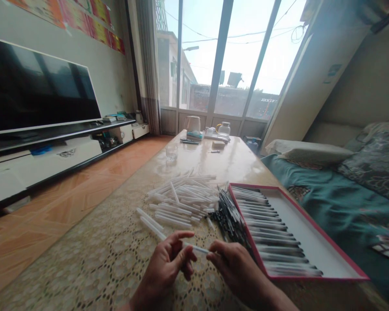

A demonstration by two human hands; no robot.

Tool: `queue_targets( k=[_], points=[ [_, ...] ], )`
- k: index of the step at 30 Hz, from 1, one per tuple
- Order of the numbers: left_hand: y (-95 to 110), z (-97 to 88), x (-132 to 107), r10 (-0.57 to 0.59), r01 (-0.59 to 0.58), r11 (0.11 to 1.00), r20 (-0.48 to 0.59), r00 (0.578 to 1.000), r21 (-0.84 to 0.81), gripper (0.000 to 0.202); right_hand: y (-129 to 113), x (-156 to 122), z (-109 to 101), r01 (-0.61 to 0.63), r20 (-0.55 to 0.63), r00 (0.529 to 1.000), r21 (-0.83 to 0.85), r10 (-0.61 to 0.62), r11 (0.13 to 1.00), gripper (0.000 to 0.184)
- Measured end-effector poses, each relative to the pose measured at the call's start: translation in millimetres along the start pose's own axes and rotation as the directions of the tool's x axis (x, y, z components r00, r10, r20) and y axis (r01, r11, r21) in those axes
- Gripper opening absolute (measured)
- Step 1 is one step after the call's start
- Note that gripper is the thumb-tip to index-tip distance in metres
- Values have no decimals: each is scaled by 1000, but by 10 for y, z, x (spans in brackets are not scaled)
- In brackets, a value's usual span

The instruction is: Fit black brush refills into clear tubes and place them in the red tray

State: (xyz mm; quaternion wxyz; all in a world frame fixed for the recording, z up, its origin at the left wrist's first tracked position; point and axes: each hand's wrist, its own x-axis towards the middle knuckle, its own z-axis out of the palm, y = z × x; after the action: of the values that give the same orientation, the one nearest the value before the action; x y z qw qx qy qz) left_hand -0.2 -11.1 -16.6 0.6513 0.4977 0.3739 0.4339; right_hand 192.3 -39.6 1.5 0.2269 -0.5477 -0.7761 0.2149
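Before me a slim white pen barrel (199, 249) runs between my hands, tilted slightly down to the right. My left hand (170, 259) grips its left part between thumb and fingers, with the index finger stretched above it. My right hand (231, 259) pinches the right end, hiding the tip. Beyond my hands lies a loose pile of white translucent pen barrels (184, 194), a couple of them close to my left hand. To its right is a heap of thin black pen refills (230, 211). Pens with dark ends lie in a row inside a pink-rimmed box (311, 220).
The long table (110, 233) has a patterned cover. Farther back stand a clear glass (171, 153), a glass jug (224, 129) and a tissue box (194, 134). A sofa with a teal cover (298, 181) borders the right; a television (39, 90) stands left.
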Motion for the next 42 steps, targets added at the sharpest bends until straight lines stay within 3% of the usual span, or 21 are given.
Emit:
queue_targets(
  k=[2, 4, 7, 9, 16, 23, 30, 34, 42],
  points=[
    [-17, -29, 24, -1, 1, 1000, -13, 1000, 18, 51, 30, 12, -87, 1, -69, 998, -38, -4, 999, 27],
    [-38, -57, 47, 21, -19, 999, -66, 998, 37, 54, 129, 43, -209, -60, -205, 978, -53, 48, 997, 28],
    [-44, -74, 72, 32, -28, 999, -145, 989, 29, 50, 391, 118, -432, -202, -420, 894, -65, 157, 977, 31],
    [-22, -64, 76, 23, -21, 1000, -166, 986, 15, 46, 585, 168, -567, -285, -469, 871, -241, 146, 928, 26],
    [91, -63, 53, 14, -31, 998, -279, 960, -57, 39, 936, 257, -739, -542, -578, 779, -427, 242, 724, 20],
    [100, -115, 66, 5, -34, 996, -337, 941, -78, 35, 1101, 428, -827, -540, -523, 820, -568, 235, 620, 26],
    [88, -107, 68, -1, -38, 995, -368, 930, -97, 36, 1206, 559, -871, -459, -477, 863, -599, 168, 655, 26],
    [96, -102, 65, -5, -32, 995, -372, 928, -93, 35, 1050, 611, -782, -414, -489, 865, -568, 113, 711, 27],
    [103, -135, 79, 19, -67, 993, -443, 896, -93, 33, 539, 841, -276, -204, -369, 929, -463, 21, 862, 17]
  ],
)
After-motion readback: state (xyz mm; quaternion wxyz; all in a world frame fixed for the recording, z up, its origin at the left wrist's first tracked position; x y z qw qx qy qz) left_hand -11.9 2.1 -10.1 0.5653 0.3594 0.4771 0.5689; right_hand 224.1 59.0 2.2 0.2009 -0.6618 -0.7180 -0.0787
